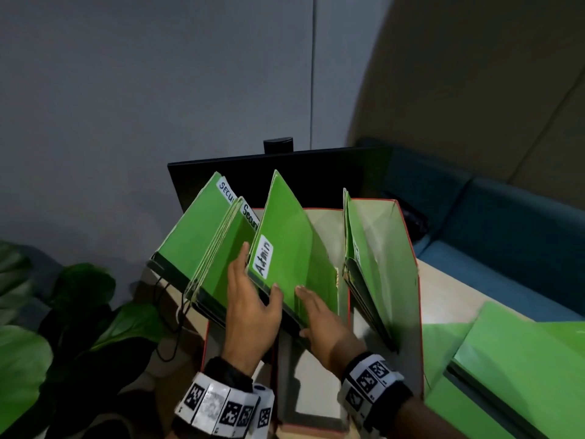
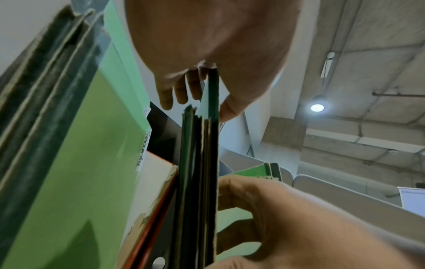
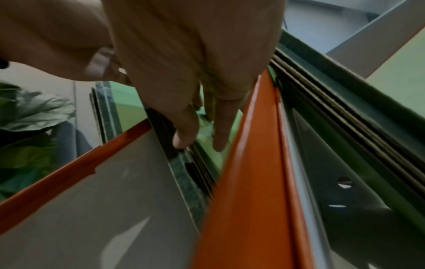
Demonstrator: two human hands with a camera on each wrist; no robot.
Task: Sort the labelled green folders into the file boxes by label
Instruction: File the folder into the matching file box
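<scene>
A green folder labelled Admin (image 1: pixel 294 223) stands tilted in the middle red-edged file box (image 1: pixel 349 315). My left hand (image 1: pixel 260 272) pinches its near dark spine, thumb on the front and fingers behind; the left wrist view shows the same grip on the spine (image 2: pixel 212 94). My right hand (image 1: pixel 304 308) lies flat with straight fingers on the folder's face, just right of the thumb. In the right wrist view its fingers (image 3: pixel 184 131) point down between the folder stack (image 3: pixel 195 174) and the box wall (image 3: pixel 248 163). Security folders (image 1: pixel 196 236) lean out of the left box.
The right box (image 1: pixel 408 236) holds several more green folders (image 1: pixel 370 264). Loose green folders (image 1: pixel 519 359) lie on the table at the right. A dark monitor (image 1: pixel 316 175) stands behind the boxes, a leafy plant (image 1: pixel 79 312) at the left, a teal sofa (image 1: pixel 506 236) beyond.
</scene>
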